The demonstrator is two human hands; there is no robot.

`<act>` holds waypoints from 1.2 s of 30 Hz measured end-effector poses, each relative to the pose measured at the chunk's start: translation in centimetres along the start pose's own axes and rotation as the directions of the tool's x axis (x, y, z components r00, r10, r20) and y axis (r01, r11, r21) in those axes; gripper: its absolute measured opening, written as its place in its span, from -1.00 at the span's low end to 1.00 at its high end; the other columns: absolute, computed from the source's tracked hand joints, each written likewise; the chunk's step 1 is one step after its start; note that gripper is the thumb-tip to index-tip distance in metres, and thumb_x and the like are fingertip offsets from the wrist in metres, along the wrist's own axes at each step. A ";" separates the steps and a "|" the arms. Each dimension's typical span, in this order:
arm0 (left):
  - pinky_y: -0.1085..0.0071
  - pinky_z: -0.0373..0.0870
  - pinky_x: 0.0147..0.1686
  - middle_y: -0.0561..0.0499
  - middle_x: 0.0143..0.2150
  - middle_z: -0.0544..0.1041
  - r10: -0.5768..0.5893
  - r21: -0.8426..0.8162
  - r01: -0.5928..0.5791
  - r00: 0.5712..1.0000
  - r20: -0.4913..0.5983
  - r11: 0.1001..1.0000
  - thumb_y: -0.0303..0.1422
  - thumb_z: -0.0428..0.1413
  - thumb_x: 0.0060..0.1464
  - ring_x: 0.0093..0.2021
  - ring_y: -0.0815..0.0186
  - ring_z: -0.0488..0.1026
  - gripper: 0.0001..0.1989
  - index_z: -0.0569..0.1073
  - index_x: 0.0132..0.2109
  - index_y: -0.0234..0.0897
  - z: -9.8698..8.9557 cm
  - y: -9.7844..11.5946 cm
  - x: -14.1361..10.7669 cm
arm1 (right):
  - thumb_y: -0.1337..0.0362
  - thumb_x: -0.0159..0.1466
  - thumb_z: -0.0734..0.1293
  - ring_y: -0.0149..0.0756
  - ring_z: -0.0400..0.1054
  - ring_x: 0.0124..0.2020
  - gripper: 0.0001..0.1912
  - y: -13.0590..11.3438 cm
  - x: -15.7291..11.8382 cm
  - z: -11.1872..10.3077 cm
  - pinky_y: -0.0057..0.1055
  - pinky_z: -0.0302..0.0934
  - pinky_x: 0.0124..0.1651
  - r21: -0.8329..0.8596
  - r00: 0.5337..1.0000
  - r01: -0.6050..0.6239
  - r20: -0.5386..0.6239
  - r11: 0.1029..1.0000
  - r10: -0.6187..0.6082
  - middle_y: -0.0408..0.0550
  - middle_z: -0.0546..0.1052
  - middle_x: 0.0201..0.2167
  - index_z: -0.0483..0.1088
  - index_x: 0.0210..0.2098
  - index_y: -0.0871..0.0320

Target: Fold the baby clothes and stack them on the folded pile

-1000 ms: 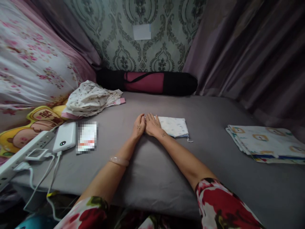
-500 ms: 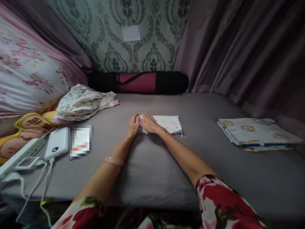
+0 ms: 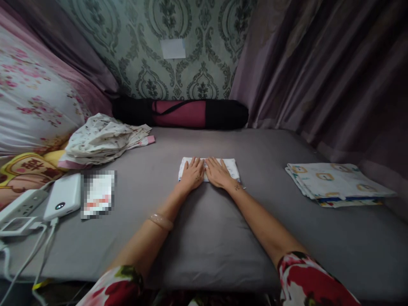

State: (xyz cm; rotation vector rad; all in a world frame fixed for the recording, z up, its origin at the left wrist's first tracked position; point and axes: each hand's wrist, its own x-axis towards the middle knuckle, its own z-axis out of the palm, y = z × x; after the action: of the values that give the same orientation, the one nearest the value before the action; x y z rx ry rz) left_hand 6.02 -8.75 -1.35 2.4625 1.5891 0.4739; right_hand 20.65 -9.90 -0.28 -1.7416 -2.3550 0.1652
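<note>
A small white folded cloth (image 3: 235,166) with a faint print lies flat on the grey sheet (image 3: 204,233) in front of me. My left hand (image 3: 192,173) rests palm down on its left half, fingers stretched out. Beside it my right hand (image 3: 218,171) lies flat on the right half, fingers slightly spread. The two hands nearly meet at the middle and cover much of the cloth. A pale bangle (image 3: 161,222) circles my left wrist.
Folded printed cloths (image 3: 338,180) are stacked at the right. A crumpled patterned garment (image 3: 98,140) lies at the left, behind a white power bank (image 3: 65,196) and a power strip (image 3: 22,208) with cables. A black and maroon bag (image 3: 181,114) lies along the wall.
My left hand has moved from the cloth's left edge onto its top. My right hand has slid rightward to the other half. The view has shifted slightly.
</note>
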 end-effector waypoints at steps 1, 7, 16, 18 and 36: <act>-0.08 -0.08 0.34 -0.23 0.38 0.20 -0.005 0.011 0.005 1.000 0.026 1.000 -0.26 -0.20 0.33 0.41 0.02 0.03 -0.51 0.23 0.31 -0.31 0.2 -0.1 0.0 | 0.24 0.41 -0.05 -0.15 -0.14 0.42 -0.41 -0.1 -0.1 0.3 -0.07 -0.29 0.41 0.003 1.000 -0.004 0.011 1.000 0.004 0.08 0.08 0.40 0.05 0.37 0.34; -0.07 -0.10 0.34 -0.20 0.39 0.19 -0.025 0.009 0.025 0.999 0.038 1.000 -0.23 -0.19 0.33 0.41 0.02 0.04 -0.51 0.25 0.31 -0.26 1.0 -0.9 0.2 | 0.23 0.41 -0.04 -0.16 -0.14 0.42 -0.41 0.2 0.0 0.8 -0.11 -0.28 0.41 0.010 1.000 -0.013 0.014 1.000 0.013 0.07 0.09 0.40 0.05 0.37 0.32; -0.02 -0.06 0.34 -0.22 0.34 0.27 0.009 0.021 -0.008 0.999 -0.050 1.000 -0.26 -0.18 0.33 0.38 0.06 0.11 -0.54 0.30 0.26 -0.28 0.3 -0.6 -0.3 | 0.23 0.41 -0.03 -0.14 -0.15 0.42 -0.40 0.3 -0.3 0.1 -0.09 -0.32 0.41 0.012 0.999 -0.045 -0.014 0.999 0.045 0.13 0.06 0.40 0.02 0.38 0.37; 0.01 -0.07 0.35 -0.20 0.34 0.28 0.019 0.042 -0.015 0.994 -0.106 0.999 -0.25 -0.19 0.33 0.38 0.09 0.12 -0.55 0.29 0.27 -0.25 0.1 -0.6 -0.4 | 0.23 0.41 -0.02 -0.14 -0.17 0.43 -0.40 0.5 -0.5 -0.3 -0.09 -0.36 0.42 -0.006 0.995 -0.071 -0.074 0.997 0.071 0.14 0.05 0.40 0.02 0.37 0.39; -0.05 -0.05 0.33 -0.26 0.34 0.25 -0.009 0.096 0.013 0.999 -0.040 0.995 -0.19 -0.20 0.33 0.38 0.01 0.10 -0.51 0.28 0.27 -0.29 0.6 -1.1 -0.4 | 0.16 0.43 -0.04 -0.10 -0.14 0.42 -0.38 1.1 -0.8 0.4 -0.07 -0.31 0.41 0.034 0.988 -0.154 0.002 0.987 0.154 0.17 0.07 0.39 0.03 0.37 0.39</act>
State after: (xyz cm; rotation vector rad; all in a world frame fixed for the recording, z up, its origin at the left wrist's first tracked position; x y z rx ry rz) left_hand 5.12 -8.67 -2.30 2.5279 1.6776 0.4578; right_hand 21.84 -10.28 -0.94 -1.9070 -2.2024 0.2279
